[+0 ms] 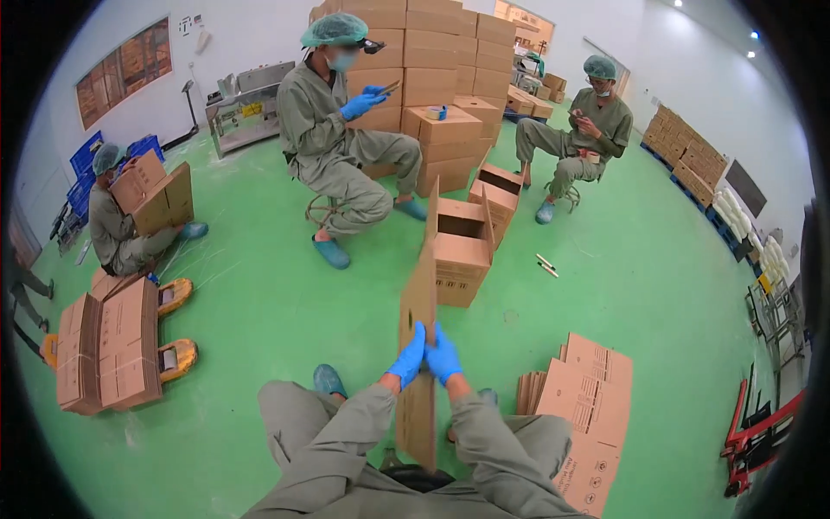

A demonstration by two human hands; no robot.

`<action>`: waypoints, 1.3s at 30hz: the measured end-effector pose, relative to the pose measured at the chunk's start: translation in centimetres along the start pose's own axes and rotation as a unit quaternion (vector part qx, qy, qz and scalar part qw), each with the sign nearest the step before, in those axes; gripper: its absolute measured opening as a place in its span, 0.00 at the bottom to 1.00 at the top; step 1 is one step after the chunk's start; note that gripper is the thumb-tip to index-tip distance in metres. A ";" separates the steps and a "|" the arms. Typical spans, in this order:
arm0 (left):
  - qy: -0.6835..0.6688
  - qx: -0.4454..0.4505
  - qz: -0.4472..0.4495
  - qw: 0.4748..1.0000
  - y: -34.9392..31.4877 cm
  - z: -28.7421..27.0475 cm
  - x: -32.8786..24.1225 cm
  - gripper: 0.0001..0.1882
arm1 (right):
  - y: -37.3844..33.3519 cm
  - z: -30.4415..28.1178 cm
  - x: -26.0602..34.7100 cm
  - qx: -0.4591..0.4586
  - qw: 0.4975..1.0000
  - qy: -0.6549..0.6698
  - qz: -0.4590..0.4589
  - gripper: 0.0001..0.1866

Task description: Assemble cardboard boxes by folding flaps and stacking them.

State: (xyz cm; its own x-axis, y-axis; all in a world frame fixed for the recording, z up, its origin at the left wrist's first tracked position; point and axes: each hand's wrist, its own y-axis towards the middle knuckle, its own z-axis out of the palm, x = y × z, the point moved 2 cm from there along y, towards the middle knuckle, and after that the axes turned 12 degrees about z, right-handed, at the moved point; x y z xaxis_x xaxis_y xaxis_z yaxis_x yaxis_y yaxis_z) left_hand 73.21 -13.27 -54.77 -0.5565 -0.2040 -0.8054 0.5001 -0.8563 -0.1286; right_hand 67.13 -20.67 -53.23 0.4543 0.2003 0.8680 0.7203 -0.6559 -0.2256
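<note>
A flattened cardboard box [418, 298] stands on edge in front of me, seen nearly edge-on between my knees. My left hand [408, 356], in a blue glove, presses against its left face. On the opposite face is my right hand [443, 355], gloved the same way, so the cardboard is gripped between the two. Just beyond it stands an open-topped cardboard box [461, 259] with its flaps raised. Another open box [499, 192] sits behind that one. Flattened boxes [586, 398] lie stacked by my right knee.
Two markers [547, 265] lie on the green floor. Co-workers sit ahead and to the left. Bundled flat boxes [112, 350] rest on a yellow-forked pallet jack [177, 359] at left. At right is a red pallet jack [750, 432]. Sealed cartons [430, 82] are stacked behind.
</note>
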 end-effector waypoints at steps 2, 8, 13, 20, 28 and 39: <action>0.077 -0.031 0.033 0.996 -0.1 -0.6 -0.5 0.42 | -2.6 2.9 -2.5 0.023 1.000 0.019 0.003 0.40; 0.394 -0.113 0.015 0.912 1.3 -3.9 0.3 0.46 | -8.5 5.6 -5.3 0.074 0.992 0.104 0.016 0.48; 0.404 -0.122 0.147 0.895 1.0 -7.7 0.0 0.39 | -8.6 1.1 -5.5 0.119 0.984 0.100 0.081 0.50; 0.595 0.064 0.041 0.800 -7.3 -9.3 -5.9 0.28 | 0.7 -10.0 -10.1 -0.130 0.990 0.018 0.053 0.35; 0.725 0.242 0.115 0.634 -12.8 5.1 -2.1 0.31 | 4.4 -9.8 -4.9 -0.176 0.958 -0.165 0.157 0.35; 0.725 0.139 -0.152 0.658 -2.8 -5.2 11.6 0.39 | -0.5 -7.5 -5.2 -0.128 0.962 -0.216 0.108 0.34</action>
State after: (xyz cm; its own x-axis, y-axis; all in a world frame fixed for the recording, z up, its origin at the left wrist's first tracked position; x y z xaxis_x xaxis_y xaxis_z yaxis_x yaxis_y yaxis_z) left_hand 68.79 -10.76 -66.78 0.7151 0.4896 -0.4990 0.2585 -0.8484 -0.4619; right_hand 60.42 -26.84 -54.31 0.7942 0.2866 0.5358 0.4570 -0.8629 -0.2159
